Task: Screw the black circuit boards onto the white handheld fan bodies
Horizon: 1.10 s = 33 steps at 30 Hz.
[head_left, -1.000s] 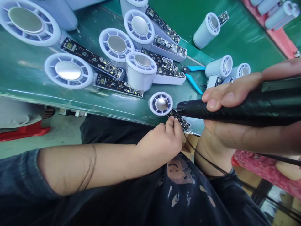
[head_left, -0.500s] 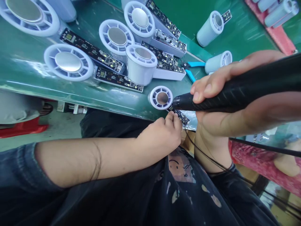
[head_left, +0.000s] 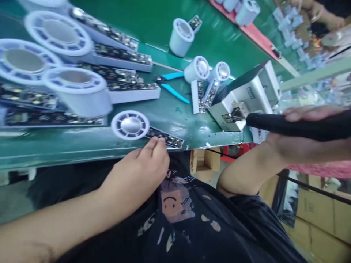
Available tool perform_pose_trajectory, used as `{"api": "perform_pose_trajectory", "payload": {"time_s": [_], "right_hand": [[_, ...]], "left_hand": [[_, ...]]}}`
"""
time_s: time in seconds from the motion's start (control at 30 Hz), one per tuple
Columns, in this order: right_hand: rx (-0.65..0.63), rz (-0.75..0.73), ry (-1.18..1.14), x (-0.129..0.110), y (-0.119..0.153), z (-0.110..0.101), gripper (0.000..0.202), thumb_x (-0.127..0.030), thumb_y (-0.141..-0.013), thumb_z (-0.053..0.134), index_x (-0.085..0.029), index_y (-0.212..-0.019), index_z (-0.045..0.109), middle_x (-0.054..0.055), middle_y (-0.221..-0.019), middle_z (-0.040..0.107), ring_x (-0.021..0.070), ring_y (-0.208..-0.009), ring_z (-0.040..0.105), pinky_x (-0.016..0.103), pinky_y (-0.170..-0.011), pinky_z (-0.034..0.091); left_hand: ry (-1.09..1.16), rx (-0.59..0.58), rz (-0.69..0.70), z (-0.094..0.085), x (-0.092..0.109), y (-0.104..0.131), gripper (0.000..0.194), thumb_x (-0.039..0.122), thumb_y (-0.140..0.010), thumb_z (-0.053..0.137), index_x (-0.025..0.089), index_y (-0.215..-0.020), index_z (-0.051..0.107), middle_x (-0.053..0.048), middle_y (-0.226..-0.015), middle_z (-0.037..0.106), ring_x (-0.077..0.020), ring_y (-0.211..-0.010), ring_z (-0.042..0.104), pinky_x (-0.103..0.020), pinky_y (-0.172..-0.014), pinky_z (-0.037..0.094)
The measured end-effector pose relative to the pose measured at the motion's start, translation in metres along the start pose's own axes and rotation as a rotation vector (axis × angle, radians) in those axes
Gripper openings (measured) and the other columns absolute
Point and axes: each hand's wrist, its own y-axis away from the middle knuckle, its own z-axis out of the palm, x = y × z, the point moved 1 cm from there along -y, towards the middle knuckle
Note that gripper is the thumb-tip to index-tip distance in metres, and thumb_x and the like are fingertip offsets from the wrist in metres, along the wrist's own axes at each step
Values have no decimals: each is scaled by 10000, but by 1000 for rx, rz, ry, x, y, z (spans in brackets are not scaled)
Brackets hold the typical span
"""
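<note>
My left hand (head_left: 138, 170) is closed at the near edge of the bench, fingertips on the handle of a white housing (head_left: 131, 125) with a round spoked head and silver disc. A black circuit board (head_left: 167, 138) lies in that handle. My right hand (head_left: 290, 142) is wrapped round a black electric screwdriver (head_left: 271, 124), held level. Its tip points left, at the front of a grey-and-white box-shaped screw feeder (head_left: 251, 96); whether a screw is on the bit I cannot tell.
Several similar white housings (head_left: 79, 91) with boards crowd the left. Blue-handled cutters (head_left: 175, 93) lie behind the work, near two smaller-looking housings (head_left: 201, 69). Another housing (head_left: 181, 36) stands farther back. Cardboard boxes (head_left: 205, 162) are below the bench; another person's hands (head_left: 315, 11) show at upper right.
My right hand has drawn the screwdriver away from the housing, rightward to the screw feeder. My left hand stays at the handle. The view has swung right, bringing the feeder into sight.
</note>
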Motion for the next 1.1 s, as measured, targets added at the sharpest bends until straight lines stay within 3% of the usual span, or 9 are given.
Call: {"api": "perform_pose_trajectory", "payload": {"time_s": [0.07, 0.1, 0.2, 0.37, 0.53, 0.73, 0.87, 1.1], "right_hand": [[13, -242, -10, 10, 3, -4, 531, -539, -1027, 96, -194, -885, 474, -85, -509, 436, 57, -377, 438, 200, -353, 334], [0, -283, -11, 17, 5, -4, 503, -561, -1020, 170, -186, -884, 477, -88, -505, 447, 56, -370, 442, 198, -342, 335], [-20, -261, -4, 33, 6, -4, 499, -610, -990, 222, -185, -903, 468, -103, -507, 441, 46, -363, 441, 178, -342, 360], [-96, -237, -46, 44, 2, -3, 437, -549, -994, 251, -169, -939, 461, -99, -527, 462, 46, -387, 473, 159, -374, 367], [-174, -340, -91, 43, 2, -1, 417, -542, -972, 301, -167, -922, 478, -92, -539, 491, 53, -404, 496, 170, -375, 391], [-125, -286, -62, 40, 2, 5, 357, -526, -908, 450, -171, -884, 482, -111, -503, 468, 48, -397, 479, 162, -368, 367], [-113, -234, -48, 38, 2, 5, 415, -582, -856, 548, -175, -881, 476, -112, -492, 479, 55, -387, 473, 170, -361, 366], [-122, -204, -39, 36, 7, 9, 364, -530, -845, 566, -178, -876, 480, -103, -515, 496, 53, -407, 479, 181, -378, 357]], "left_hand": [[-2, -29, 3, 4, 0, -1, 686, 55, -936, 66, 12, -983, 749, -157, -1136, 748, -237, -1046, 732, -256, -723, 594], [-6, -47, 4, 5, 1, -1, 730, 55, -931, 21, 14, -986, 747, -148, -1134, 746, -228, -1054, 724, -257, -728, 587], [-15, -79, 10, 5, 3, -4, 770, 64, -921, -17, 28, -978, 751, -135, -1123, 747, -215, -1055, 718, -247, -733, 580], [-37, -79, 14, 2, 2, -6, 742, 74, -916, 8, 28, -957, 747, -151, -1140, 743, -230, -1039, 724, -238, -708, 588], [-76, -76, 27, 4, 0, -2, 718, 85, -921, 29, 50, -984, 743, -130, -1174, 739, -214, -1077, 712, -227, -723, 586], [-141, -201, 64, 12, 0, 5, 663, 90, -914, 84, 91, -1104, 719, -70, -1282, 704, -207, -1158, 673, -190, -745, 578], [-151, -278, 83, 14, 0, 8, 583, 150, -934, 157, 92, -1155, 693, -82, -1375, 644, -252, -1236, 620, -211, -796, 590], [-61, -144, 51, 6, 1, 3, 750, 70, -942, -32, 13, -1062, 707, -125, -1244, 699, -251, -1162, 651, -247, -741, 585]]}}
